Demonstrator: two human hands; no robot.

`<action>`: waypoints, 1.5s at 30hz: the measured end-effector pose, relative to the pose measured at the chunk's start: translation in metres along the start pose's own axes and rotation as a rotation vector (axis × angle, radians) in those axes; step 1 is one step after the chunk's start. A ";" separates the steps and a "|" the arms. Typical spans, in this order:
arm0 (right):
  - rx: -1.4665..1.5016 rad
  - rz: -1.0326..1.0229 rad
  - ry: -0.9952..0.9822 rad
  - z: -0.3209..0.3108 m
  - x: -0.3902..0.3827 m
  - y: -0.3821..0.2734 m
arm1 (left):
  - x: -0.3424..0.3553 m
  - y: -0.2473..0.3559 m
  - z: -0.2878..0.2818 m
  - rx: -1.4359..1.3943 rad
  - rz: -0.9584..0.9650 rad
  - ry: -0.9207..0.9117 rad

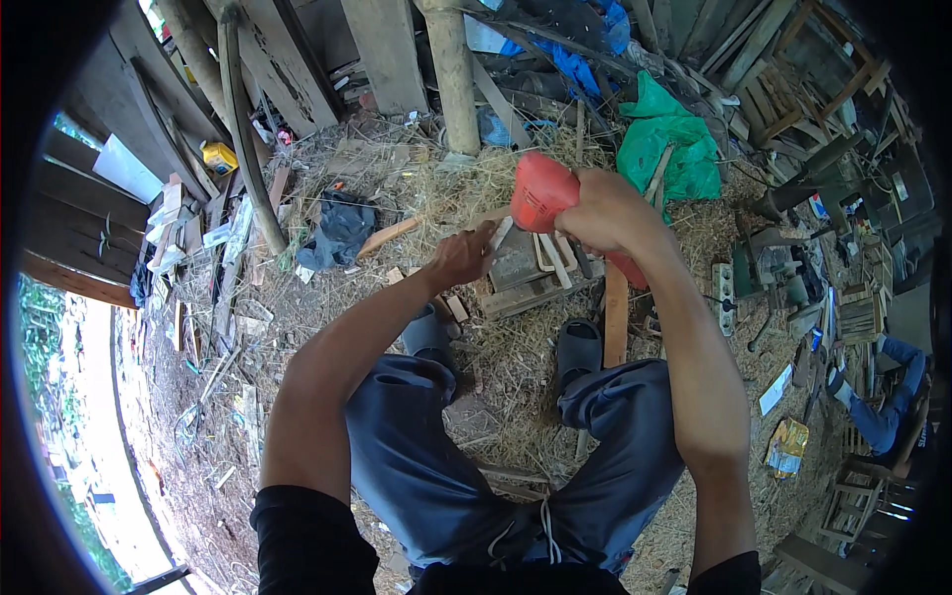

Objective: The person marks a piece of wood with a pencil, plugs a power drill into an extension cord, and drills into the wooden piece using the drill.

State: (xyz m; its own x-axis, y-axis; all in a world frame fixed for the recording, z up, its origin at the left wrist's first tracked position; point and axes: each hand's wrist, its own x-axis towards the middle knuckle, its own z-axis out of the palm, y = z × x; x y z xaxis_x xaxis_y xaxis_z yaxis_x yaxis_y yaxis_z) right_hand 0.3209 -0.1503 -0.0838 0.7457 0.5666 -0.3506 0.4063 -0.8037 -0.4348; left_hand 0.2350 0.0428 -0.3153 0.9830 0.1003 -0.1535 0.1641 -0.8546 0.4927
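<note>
My right hand (603,210) is wrapped round a red tool (543,190) with a rounded body, seemingly a power tool. More of its red casing shows below my wrist; its working end is hidden. My left hand (462,258) is closed at the near end of a small pale wood strip (503,233), close to the tool's left side. Beneath both hands lies a low wooden block (524,296), with a curved pale wood piece (543,252) and a straight pale stick (557,264) on it.
My sandalled feet flank the block, beside an upright-lying plank (616,317). A power strip (725,297) and machine parts stand right. Black plastic (339,230) and green plastic sheeting (672,144) lie beyond. Another person's jeans-clad legs (886,412) show far right. Shavings and scraps cover the ground.
</note>
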 end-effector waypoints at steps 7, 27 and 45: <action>0.009 -0.004 -0.001 0.000 0.002 -0.003 | 0.000 -0.020 -0.001 0.646 0.618 0.147; 0.029 -0.028 -0.010 0.002 0.000 -0.006 | 0.006 -0.026 0.012 -0.002 0.327 0.195; 0.065 -0.043 -0.125 0.010 0.006 -0.009 | 0.013 -0.037 0.011 -0.181 0.342 0.299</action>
State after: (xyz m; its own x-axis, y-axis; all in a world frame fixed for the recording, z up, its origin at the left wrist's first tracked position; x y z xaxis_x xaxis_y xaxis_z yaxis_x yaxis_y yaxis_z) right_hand 0.3163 -0.1372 -0.0905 0.6550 0.6215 -0.4297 0.3979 -0.7672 -0.5031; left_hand 0.2409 0.0699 -0.3448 0.9593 -0.0064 0.2825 -0.1867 -0.7645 0.6169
